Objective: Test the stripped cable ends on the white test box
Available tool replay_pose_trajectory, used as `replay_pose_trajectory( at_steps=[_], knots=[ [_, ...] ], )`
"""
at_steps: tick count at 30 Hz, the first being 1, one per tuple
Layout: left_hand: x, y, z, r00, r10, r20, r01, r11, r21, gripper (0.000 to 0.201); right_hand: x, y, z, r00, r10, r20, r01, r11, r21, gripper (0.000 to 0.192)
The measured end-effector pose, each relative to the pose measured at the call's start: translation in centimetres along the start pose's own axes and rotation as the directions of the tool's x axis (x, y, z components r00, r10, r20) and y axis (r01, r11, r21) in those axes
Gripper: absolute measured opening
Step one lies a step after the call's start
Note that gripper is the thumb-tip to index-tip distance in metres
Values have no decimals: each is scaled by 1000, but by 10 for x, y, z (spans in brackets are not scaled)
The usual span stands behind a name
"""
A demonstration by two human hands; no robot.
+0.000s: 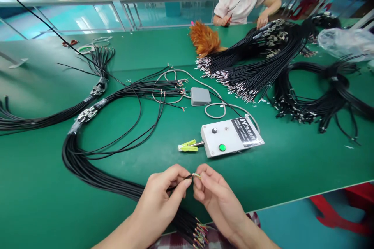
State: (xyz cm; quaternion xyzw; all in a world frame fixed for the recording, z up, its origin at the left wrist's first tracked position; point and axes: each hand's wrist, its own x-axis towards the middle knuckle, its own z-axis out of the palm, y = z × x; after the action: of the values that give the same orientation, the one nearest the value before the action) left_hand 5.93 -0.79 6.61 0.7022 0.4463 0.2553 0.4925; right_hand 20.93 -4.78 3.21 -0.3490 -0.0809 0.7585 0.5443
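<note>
Between thumb and fingers, my left hand (163, 192) pinches a black cable (188, 177) close to its stripped end. My right hand (214, 190) grips the thin coloured wires (197, 175) that come out of that end; their tips are hidden by the fingers. Under my hands runs a thick bundle of black cables (105, 181), its bared, multicoloured ends (201, 233) hanging near my lap. Just beyond my hands lies a white box (230, 136) with a green button, a knob and a yellow-green clip (188, 146) on its left side.
A grey pedal (200, 96) with a looped grey cord sits behind the box. More black cable bundles (248, 70) lie at the right, beside an orange fluffy duster (204, 39). Across the green table (163, 50) a person (245, 0) works. A red stool (344, 210) stands below the right edge.
</note>
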Motion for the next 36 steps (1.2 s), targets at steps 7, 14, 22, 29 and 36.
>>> replay_pose_trajectory(
  at_steps=[7, 14, 22, 29, 36],
  knots=[
    [0, 0, 0, 999, -49, 5, 49, 998, -29, 17, 3, -6, 1, 999, -30, 30, 30, 1000, 7, 27],
    [-1, -2, -2, 996, -77, 48, 79, 996, -39, 21, 6, -6, 0, 999, -13, 38, 15, 999, -29, 27],
    [-6, -5, -5, 999, 15, 28, -16, 1000, 21, 23, 7, -14, -3, 997, 22, 67, -6, 973, -233, 28],
    [-9, -4, -5, 973, 225, 58, -231, 963, 138, 21, 9, -37, -5, 980, 153, 130, -88, 908, -409, 26],
    [-8, -3, -4, 990, 20, 142, -26, 999, 41, 26, 9, -34, -7, 972, 188, 144, -117, 911, -396, 29]
  ],
)
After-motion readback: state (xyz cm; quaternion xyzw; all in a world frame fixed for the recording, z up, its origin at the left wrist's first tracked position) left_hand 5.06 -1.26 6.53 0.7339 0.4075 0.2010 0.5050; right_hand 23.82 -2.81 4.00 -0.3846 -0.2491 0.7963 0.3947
